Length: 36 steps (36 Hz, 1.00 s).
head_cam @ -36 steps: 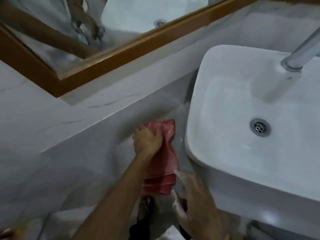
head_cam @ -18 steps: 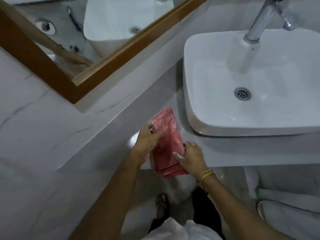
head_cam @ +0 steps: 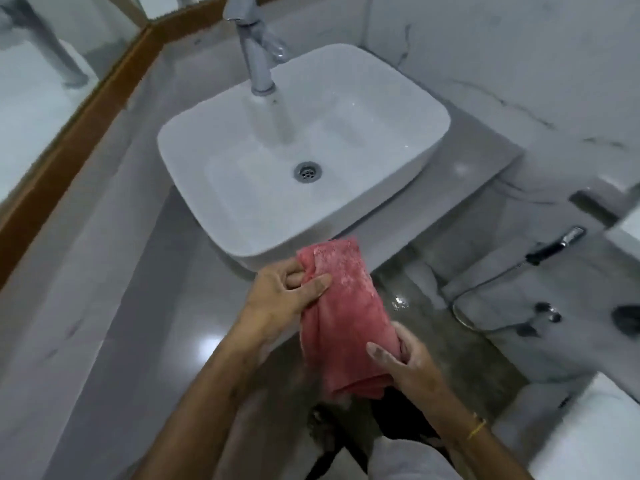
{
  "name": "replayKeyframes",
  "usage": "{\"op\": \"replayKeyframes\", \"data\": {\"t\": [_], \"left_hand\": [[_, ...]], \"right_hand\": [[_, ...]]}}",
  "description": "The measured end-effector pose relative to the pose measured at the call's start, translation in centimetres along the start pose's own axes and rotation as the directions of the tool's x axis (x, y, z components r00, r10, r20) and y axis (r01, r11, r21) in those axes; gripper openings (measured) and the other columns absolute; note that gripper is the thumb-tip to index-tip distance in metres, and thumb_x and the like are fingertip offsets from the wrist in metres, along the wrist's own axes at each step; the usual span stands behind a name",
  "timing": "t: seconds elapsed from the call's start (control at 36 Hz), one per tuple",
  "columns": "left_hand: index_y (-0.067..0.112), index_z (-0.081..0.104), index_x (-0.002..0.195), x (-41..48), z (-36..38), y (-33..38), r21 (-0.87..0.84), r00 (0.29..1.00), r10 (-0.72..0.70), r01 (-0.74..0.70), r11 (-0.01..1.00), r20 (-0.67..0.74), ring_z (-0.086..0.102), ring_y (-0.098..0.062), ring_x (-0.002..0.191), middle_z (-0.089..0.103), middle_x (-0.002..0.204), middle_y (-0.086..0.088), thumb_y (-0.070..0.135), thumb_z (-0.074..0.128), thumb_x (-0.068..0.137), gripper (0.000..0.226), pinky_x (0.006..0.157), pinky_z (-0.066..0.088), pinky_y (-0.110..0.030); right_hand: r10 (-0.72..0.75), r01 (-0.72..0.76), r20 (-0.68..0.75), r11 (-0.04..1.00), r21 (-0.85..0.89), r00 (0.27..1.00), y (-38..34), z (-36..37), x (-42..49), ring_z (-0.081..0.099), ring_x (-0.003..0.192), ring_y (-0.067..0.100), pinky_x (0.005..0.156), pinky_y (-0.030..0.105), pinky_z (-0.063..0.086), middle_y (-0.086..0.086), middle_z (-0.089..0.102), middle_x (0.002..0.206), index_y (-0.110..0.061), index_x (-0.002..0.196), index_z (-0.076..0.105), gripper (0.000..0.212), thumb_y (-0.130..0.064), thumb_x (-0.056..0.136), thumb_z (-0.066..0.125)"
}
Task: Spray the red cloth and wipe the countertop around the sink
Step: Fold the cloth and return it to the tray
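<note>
Both hands hold the folded red cloth [head_cam: 341, 317] above the desk's [head_cam: 194, 306] front edge, just before the sink [head_cam: 398, 109]. The left hand [head_cam: 280, 299] has its grip pinched on the far end; the right hand [head_cam: 408, 362] clamps the near end. Soft, light, limp: it likely sags, so grasp the folded layers together.
</note>
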<state>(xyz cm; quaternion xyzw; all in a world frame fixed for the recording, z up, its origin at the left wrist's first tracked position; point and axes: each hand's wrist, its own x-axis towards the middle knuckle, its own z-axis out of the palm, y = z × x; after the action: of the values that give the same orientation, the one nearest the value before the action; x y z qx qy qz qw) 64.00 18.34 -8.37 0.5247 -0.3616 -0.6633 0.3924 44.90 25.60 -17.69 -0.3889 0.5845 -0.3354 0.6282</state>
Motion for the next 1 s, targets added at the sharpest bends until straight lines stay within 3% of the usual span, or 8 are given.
{"op": "replayKeyframes", "data": {"t": [0.08,0.25,0.39,0.56,0.69,0.75,0.86,1.0], "left_hand": [[0.001,0.067,0.111,2.2,5.2,0.2,0.162,0.995,0.001,-0.017,0.987,0.098,0.074,-0.014,0.075,0.077,0.089,-0.009,0.004,0.062,0.087,0.024,0.061,0.056,-0.019],[-0.002,0.066,0.111,5.8,16.9,-0.4,0.346,0.935,-0.026,-0.105,0.932,0.353,0.073,-0.023,0.084,0.074,0.099,-0.019,0.003,0.060,0.089,0.023,0.071,0.061,-0.025],[0.006,0.069,0.106,8.3,28.8,-0.6,0.488,0.843,-0.050,-0.260,0.833,0.536,0.073,-0.024,0.090,0.076,0.097,-0.012,0.010,0.061,0.090,0.018,0.085,0.059,-0.040],[0.015,0.070,0.106,12.9,42.8,0.5,0.517,0.810,0.009,-0.383,0.765,0.587,0.073,-0.021,0.087,0.076,0.093,-0.004,0.025,0.067,0.087,0.022,0.081,0.059,-0.037],[0.017,0.065,0.109,20.0,53.7,0.1,0.524,0.864,0.057,-0.354,0.775,0.500,0.070,-0.018,0.084,0.073,0.100,-0.005,0.034,0.072,0.079,0.035,0.074,0.058,-0.032],[0.015,0.056,0.116,22.9,56.6,-2.1,0.658,0.892,-0.010,-0.325,0.679,0.451,0.067,-0.021,0.092,0.069,0.108,-0.008,0.037,0.071,0.079,0.046,0.081,0.056,-0.034],[0.001,0.059,0.110,24.9,58.1,-7.8,0.871,0.900,-0.131,-0.353,0.343,0.416,0.063,-0.022,0.074,0.066,0.090,-0.010,0.037,0.070,0.080,0.048,0.062,0.053,-0.022],[0.005,0.047,0.124,24.7,58.3,-10.9,0.899,0.901,-0.006,-0.433,0.064,0.434,0.052,-0.040,0.114,0.050,0.124,-0.022,0.038,0.067,0.081,0.058,0.095,0.047,-0.048]], "right_hand": [[0.020,-0.011,-0.163,0.998,0.057,0.986,0.2,-3.8,-1.9,0.072,0.086,0.023,0.072,0.041,0.059,0.002,0.075,0.093,-0.033,0.096,0.067,0.033,-0.050,0.068,0.074],[0.085,0.039,-0.454,0.965,0.258,0.887,0.6,-11.0,-6.5,0.073,0.082,0.013,0.060,0.025,0.058,-0.004,0.077,0.091,-0.032,0.095,0.070,0.031,-0.044,0.069,0.080],[0.107,0.153,-0.583,0.913,0.378,0.805,-0.3,-18.2,-9.8,0.073,0.085,0.015,0.063,0.026,0.059,-0.002,0.077,0.095,-0.029,0.095,0.071,0.023,-0.035,0.073,0.076],[0.077,0.261,-0.669,0.883,0.390,0.739,-4.2,-28.9,-10.3,0.072,0.087,0.011,0.063,0.021,0.058,-0.008,0.075,0.095,-0.021,0.106,0.065,0.022,-0.027,0.085,0.068],[0.033,0.198,-0.770,0.959,0.205,0.637,-7.2,-39.3,-5.8,0.069,0.096,0.024,0.082,0.046,0.059,0.006,0.071,0.105,-0.018,0.109,0.062,0.024,-0.034,0.091,0.060],[0.019,0.025,-0.808,0.999,0.041,0.589,-7.1,-43.4,-2.9,0.064,0.098,0.024,0.086,0.038,0.053,0.009,0.068,0.109,-0.012,0.112,0.060,0.031,-0.035,0.092,0.057],[0.066,-0.323,-0.838,0.937,-0.135,0.541,-4.7,-48.7,1.6,0.054,0.111,0.037,0.094,0.040,0.045,0.023,0.060,0.118,0.002,0.116,0.054,0.044,-0.034,0.090,0.059],[0.008,-0.388,-0.894,0.903,-0.187,0.448,-1.9,-50.0,2.7,0.054,0.107,0.037,0.089,0.042,0.042,0.021,0.061,0.112,0.001,0.111,0.053,0.037,-0.024,0.086,0.063]]}}
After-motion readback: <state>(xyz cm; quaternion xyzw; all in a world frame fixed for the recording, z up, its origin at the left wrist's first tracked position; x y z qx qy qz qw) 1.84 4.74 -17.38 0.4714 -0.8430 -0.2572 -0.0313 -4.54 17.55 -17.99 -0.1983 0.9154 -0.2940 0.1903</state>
